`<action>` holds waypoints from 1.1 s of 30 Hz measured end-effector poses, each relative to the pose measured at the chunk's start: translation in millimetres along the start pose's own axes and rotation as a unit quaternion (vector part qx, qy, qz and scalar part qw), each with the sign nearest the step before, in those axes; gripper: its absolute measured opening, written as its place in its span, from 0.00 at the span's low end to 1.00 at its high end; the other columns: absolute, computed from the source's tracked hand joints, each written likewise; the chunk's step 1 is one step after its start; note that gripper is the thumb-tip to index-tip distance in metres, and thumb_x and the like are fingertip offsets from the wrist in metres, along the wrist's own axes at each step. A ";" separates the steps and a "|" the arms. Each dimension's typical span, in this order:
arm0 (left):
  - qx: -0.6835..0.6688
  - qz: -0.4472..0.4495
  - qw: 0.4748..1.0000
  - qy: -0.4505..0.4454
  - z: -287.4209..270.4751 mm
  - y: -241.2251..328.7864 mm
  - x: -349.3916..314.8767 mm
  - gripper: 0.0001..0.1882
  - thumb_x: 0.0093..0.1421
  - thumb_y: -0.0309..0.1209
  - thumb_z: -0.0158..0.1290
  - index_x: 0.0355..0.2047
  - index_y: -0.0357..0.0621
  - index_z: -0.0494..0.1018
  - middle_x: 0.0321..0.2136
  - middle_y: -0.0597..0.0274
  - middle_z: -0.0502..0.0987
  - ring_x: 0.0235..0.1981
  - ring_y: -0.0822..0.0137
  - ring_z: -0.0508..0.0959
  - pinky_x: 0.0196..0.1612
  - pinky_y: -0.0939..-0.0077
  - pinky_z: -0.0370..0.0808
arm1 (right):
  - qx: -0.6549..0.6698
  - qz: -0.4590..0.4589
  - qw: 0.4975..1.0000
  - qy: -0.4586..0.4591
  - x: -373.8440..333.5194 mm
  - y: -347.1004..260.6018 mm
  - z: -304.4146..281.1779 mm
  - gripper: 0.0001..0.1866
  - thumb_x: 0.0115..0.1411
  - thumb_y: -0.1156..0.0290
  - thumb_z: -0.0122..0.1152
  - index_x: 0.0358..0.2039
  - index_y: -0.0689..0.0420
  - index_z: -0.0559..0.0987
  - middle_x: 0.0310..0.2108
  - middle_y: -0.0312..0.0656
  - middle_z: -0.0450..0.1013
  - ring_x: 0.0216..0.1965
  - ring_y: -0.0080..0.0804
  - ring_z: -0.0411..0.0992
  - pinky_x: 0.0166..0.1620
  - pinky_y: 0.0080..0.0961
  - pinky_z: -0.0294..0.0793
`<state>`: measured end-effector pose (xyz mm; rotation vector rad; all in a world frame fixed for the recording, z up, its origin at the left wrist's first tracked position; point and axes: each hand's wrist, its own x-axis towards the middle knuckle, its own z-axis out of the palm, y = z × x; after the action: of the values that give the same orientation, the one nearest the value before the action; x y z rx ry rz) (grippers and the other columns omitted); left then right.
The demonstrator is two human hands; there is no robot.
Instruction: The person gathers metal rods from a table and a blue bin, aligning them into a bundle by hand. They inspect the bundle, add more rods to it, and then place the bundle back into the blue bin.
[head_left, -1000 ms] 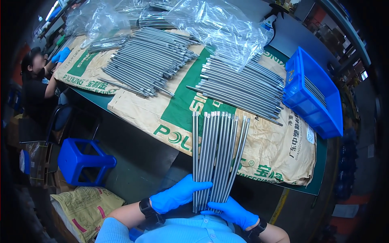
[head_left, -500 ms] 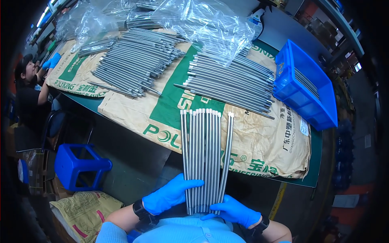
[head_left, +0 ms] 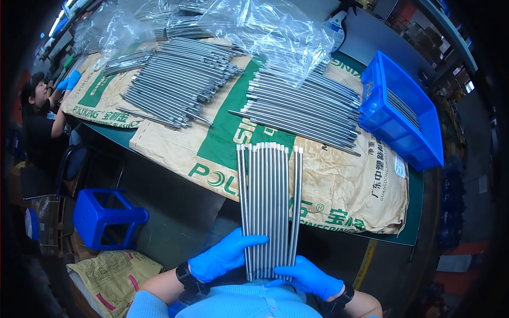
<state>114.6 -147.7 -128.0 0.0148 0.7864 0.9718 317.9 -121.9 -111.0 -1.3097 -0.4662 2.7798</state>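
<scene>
The bench [head_left: 415, 206] is covered by paper sacks [head_left: 169, 151], probably for protecting the rod piles [head_left: 302, 108] from scratches. Before its near edge, metal rods [head_left: 269, 201] fan upward. The left grip [head_left: 218, 258] clasps their side, thumb across; the right grip [head_left: 313, 278] holds the lower ends, seemingly keeping them even.

Workshop: slim silvery metal rods [head_left: 299, 112], heaped beyond right grip [head_left: 312, 277]; open blue plastic crate [head_left: 391, 130], beyond and rightward.

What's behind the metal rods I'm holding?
Behind the metal rods is a brown paper sack with green printing, and lower down, dark floor. The rods cover part of the printing, which can't be seen.
</scene>
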 end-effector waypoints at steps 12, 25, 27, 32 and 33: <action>0.010 -0.007 1.000 0.006 6.4 4.6 -4.5 0.23 0.54 0.24 0.53 0.51 0.35 0.64 0.44 0.51 0.72 0.44 0.61 0.75 0.48 0.66 0.72 | -0.051 -0.012 0.998 0.023 -3.5 -2.1 10.0 0.18 0.58 0.77 0.52 0.49 0.68 0.68 0.44 0.47 0.70 0.44 0.34 0.71 0.47 0.30 0.74; 0.076 0.007 0.995 0.057 5.5 4.3 -3.6 0.20 0.54 0.23 0.54 0.48 0.35 0.67 0.42 0.52 0.74 0.42 0.61 0.76 0.46 0.68 0.74 | -0.061 -0.035 0.997 -0.009 2.5 4.3 1.1 0.18 0.59 0.76 0.50 0.50 0.67 0.67 0.45 0.46 0.70 0.46 0.31 0.70 0.52 0.29 0.70; 0.062 0.008 0.997 0.053 3.7 3.8 -1.5 0.21 0.53 0.22 0.55 0.48 0.36 0.67 0.42 0.53 0.74 0.42 0.61 0.76 0.46 0.67 0.74 | -0.060 -0.038 0.997 -0.013 5.5 3.2 3.1 0.18 0.59 0.76 0.50 0.51 0.67 0.67 0.45 0.46 0.70 0.46 0.32 0.70 0.52 0.29 0.70; 0.058 0.014 0.997 0.048 0.0 -1.0 4.2 0.20 0.53 0.23 0.55 0.47 0.36 0.68 0.42 0.53 0.74 0.42 0.61 0.76 0.46 0.67 0.74 | -0.087 -0.040 0.995 0.026 10.3 8.3 -5.7 0.19 0.60 0.77 0.48 0.52 0.68 0.66 0.47 0.48 0.69 0.47 0.34 0.70 0.52 0.30 0.69; 0.063 0.017 0.997 0.044 0.0 -0.7 3.5 0.20 0.53 0.23 0.55 0.48 0.35 0.67 0.42 0.53 0.74 0.42 0.62 0.76 0.46 0.68 0.73 | -0.095 -0.039 0.994 0.025 12.1 8.6 -6.2 0.19 0.60 0.77 0.48 0.52 0.68 0.65 0.48 0.48 0.69 0.47 0.35 0.70 0.52 0.30 0.69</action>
<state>116.2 -145.5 -130.3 0.0943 0.9310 0.9581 315.7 -126.7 -126.2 -1.3593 -0.7778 2.6881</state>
